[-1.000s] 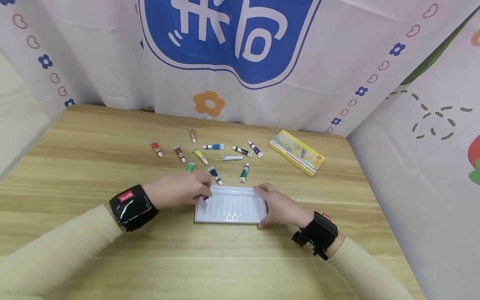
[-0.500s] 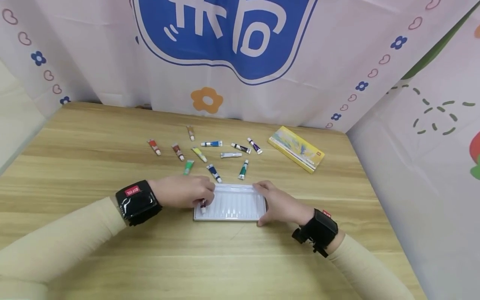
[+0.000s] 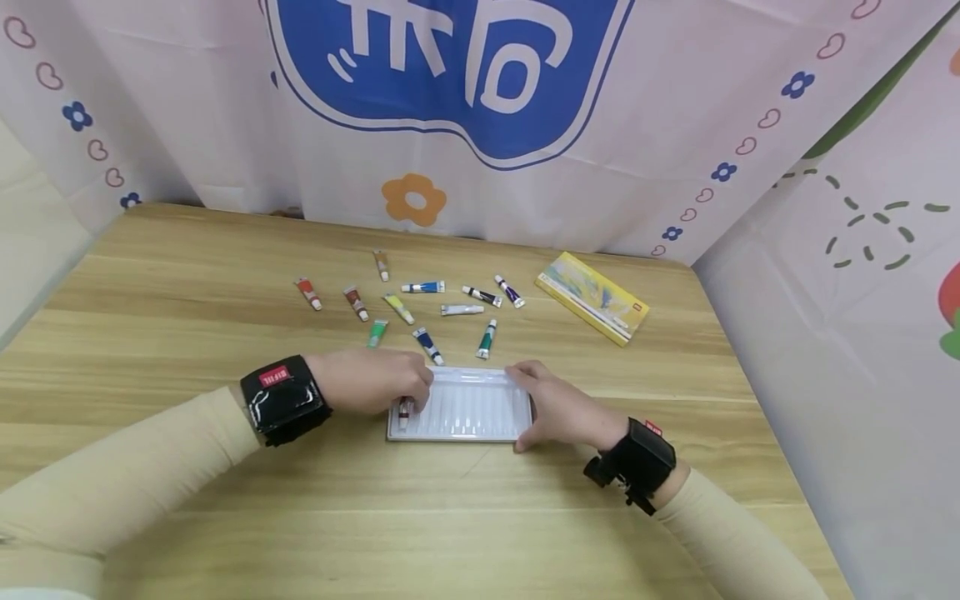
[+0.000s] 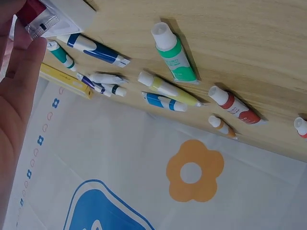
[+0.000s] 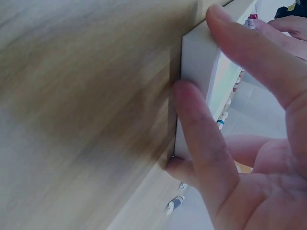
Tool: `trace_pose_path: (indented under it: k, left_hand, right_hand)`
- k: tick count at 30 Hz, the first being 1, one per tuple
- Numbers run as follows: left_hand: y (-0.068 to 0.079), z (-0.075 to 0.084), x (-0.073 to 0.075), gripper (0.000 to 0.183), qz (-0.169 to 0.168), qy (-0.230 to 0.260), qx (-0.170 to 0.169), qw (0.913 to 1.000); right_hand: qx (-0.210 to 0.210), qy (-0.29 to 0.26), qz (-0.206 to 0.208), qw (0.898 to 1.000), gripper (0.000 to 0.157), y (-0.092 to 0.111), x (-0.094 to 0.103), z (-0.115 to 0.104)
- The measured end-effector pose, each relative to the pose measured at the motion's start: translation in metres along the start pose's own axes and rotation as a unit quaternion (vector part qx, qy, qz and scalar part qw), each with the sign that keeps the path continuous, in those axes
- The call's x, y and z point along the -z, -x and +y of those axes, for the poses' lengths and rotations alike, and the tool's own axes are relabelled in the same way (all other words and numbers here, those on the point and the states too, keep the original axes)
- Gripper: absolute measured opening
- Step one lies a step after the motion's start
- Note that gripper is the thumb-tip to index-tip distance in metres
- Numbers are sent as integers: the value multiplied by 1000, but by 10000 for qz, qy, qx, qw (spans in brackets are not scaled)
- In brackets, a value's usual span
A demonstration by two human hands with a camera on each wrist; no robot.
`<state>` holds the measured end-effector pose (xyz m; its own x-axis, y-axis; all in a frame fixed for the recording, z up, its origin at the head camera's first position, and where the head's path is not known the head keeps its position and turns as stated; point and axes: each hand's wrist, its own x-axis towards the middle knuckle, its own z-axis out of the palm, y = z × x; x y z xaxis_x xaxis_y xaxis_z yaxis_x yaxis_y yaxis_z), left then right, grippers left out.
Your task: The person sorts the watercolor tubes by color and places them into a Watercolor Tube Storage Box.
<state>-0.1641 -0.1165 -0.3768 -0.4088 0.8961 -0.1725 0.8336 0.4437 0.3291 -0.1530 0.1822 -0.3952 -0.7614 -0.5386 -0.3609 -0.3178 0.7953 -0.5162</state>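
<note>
My left hand (image 3: 375, 380) pinches a small dark red paint tube (image 3: 406, 413) over the left end of a ribbed white plastic tray (image 3: 472, 408). The tube's white cap points toward the near edge of the tray. In the left wrist view, the flat crimped end of the dark red tube (image 4: 42, 21) shows beside the fingers. My right hand (image 3: 566, 414) grips the tray's right end, thumb at the near corner and fingers along the side and far corner. In the right wrist view, those fingertips press the side wall of the white tray (image 5: 196, 62).
Several paint tubes lie scattered behind the tray, among them a light green one (image 3: 377, 333), a dark blue one (image 3: 428, 345) and a dark green one (image 3: 487, 339). A yellow box (image 3: 592, 297) lies at the back right. A printed cloth (image 3: 330, 167) hangs behind the table.
The left hand has brought the dark red tube down onto the tray's left end, its cap turned toward the near edge. The right hand has kept its grip on the tray.
</note>
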Motion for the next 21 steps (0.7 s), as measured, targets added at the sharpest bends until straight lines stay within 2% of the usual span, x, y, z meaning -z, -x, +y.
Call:
trace_pose_path:
  k: [9,17,21]
  left_hand:
    - [0,2,1,20,4,-278,9,9996]
    - [-2,-11,-1,29,299,465,-147,9984]
    - [-1,-15,-2,31,553,582,-169,9966]
  right_hand:
    - [28,-4,17,10000,110,0,-1,2]
    - [-1,34,-3,10000,113,-1,-1,4]
    - [20,45,10,10000,112,-1,-1,3]
